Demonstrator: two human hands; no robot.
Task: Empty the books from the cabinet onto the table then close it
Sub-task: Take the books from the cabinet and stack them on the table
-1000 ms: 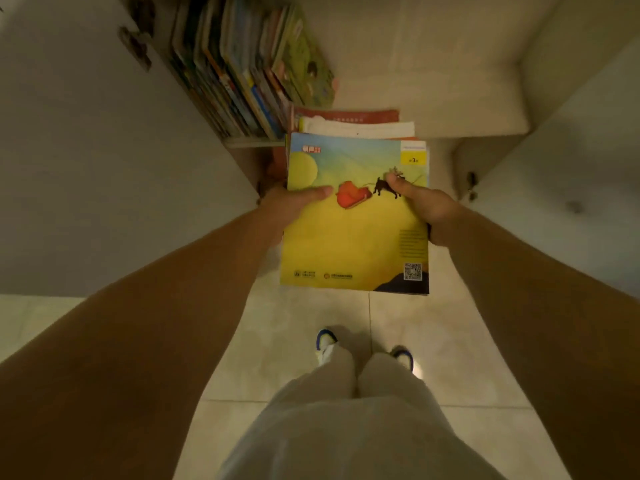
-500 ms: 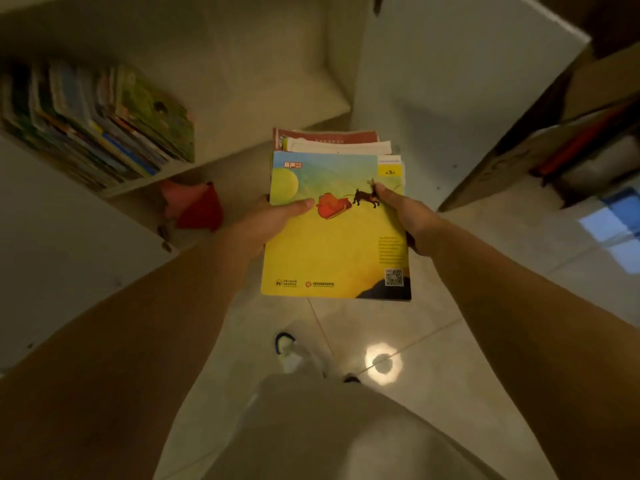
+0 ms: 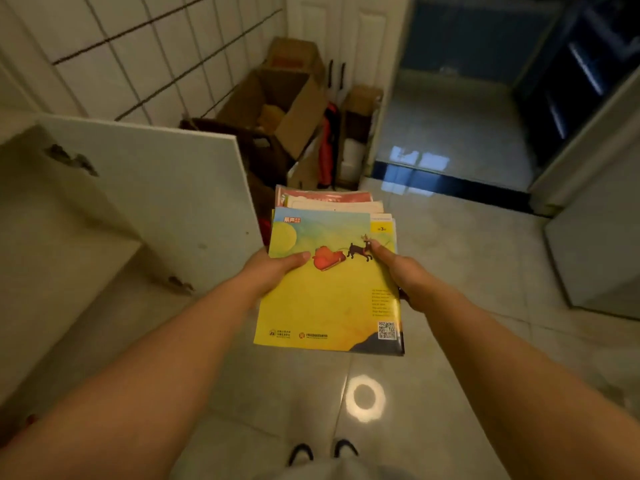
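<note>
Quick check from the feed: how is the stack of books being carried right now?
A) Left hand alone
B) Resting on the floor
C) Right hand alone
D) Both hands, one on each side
D: the left hand and right hand grip opposite sides of the stack of books, thumbs on the yellow cover, above the tiled floor.

The floor (image 3: 467, 265) is glossy pale tile with grey grout lines; a ring-shaped light reflection shows near the person's shoes (image 3: 322, 452), which stand on it. Open cardboard boxes (image 3: 277, 109) rest on the floor against the tiled wall, with a red item (image 3: 325, 150) upright beside them.
</note>
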